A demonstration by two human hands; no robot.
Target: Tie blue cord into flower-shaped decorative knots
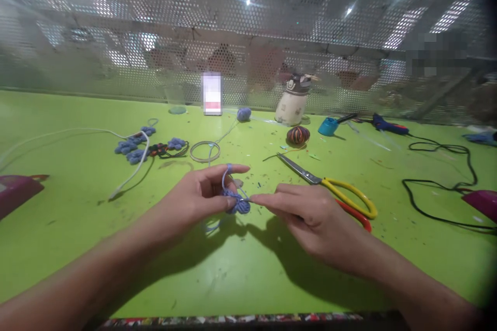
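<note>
My left hand pinches a small blue-purple crochet piece between thumb and fingers, with the yarn looped round its raised index finger. My right hand is closed on a thin crochet hook, whose tip meets the piece; most of the hook is hidden by the fingers. Yarn trails back toward a blue-purple yarn ball. Just beyond my right hand lie scissors with yellow and orange handles, blades pointing away to the left.
Finished-looking blue crochet flowers lie at left under a white cable. Near the back stand a phone, a plastic cup and a pale jug. A multicolored yarn ball, blue container and glue gun are to the right.
</note>
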